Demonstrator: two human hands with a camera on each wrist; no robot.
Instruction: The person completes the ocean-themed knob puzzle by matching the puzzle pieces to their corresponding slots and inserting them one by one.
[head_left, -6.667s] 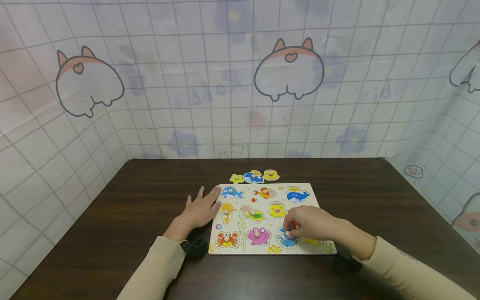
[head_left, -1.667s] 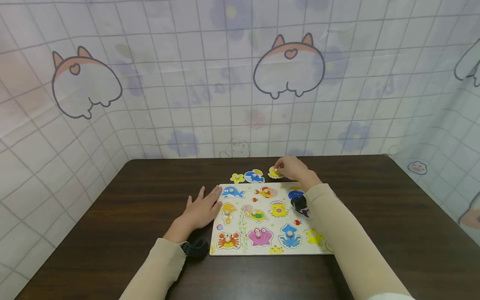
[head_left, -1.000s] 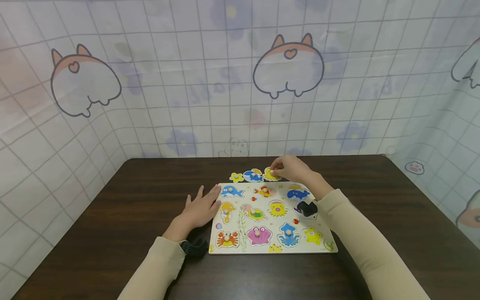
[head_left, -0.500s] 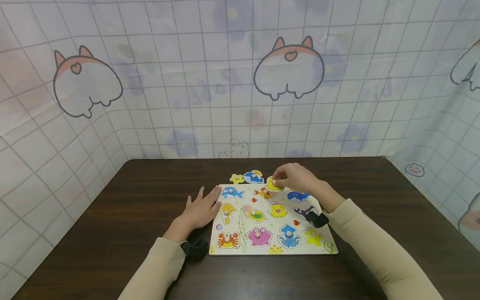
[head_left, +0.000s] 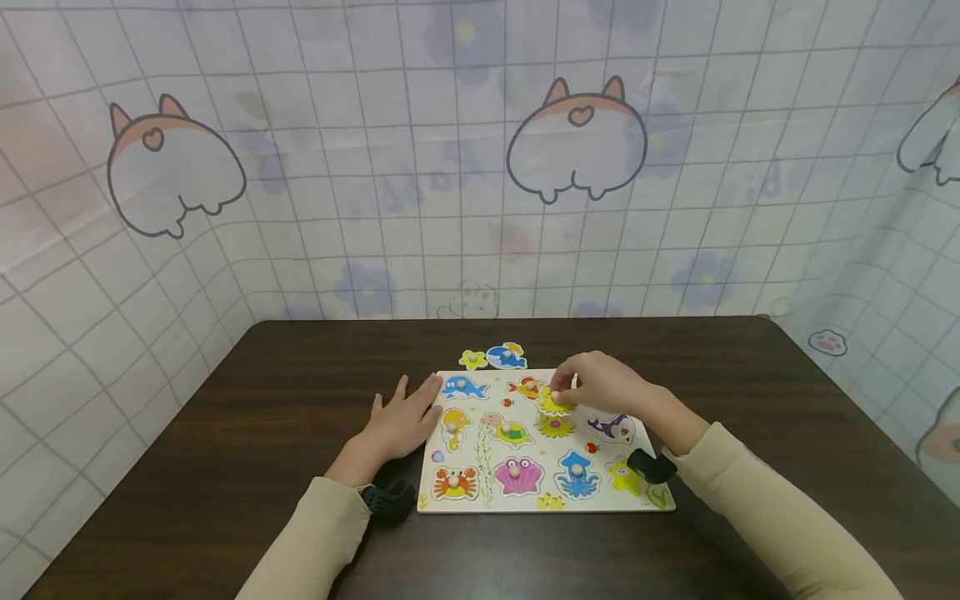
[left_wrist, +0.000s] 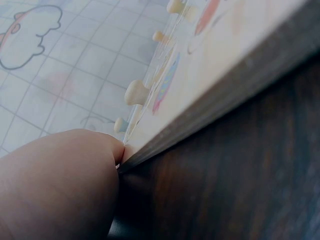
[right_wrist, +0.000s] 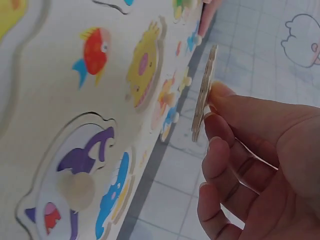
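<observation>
A wooden puzzle board [head_left: 517, 505] printed with sea animals lies on the table. My right hand [head_left: 607, 383] pinches the knob of a yellow octopus puzzle piece [head_left: 552, 406] between thumb and fingertips. That piece is above the board, just behind the matching octopus recess [head_left: 556, 428]. In the right wrist view the octopus piece [right_wrist: 204, 95] appears edge-on, tilted and apart from the board. My left hand [head_left: 397, 421] rests with spread fingers at the board's left edge. Seen from the left wrist, the left hand [left_wrist: 60, 180] touches the board's corner.
Behind the board lie a yellow star piece [head_left: 472, 360] and a blue whale piece [head_left: 507, 357]. Several knobbed pieces sit in the board, among them a crab [head_left: 454, 482], a shell [head_left: 517, 475] and a squid [head_left: 577, 475]. A star recess [head_left: 624, 475] shows at lower right.
My right hand left the squid, took the octopus piece from the row behind the board, and brought it forward over the board. The left hand has stayed in place.
</observation>
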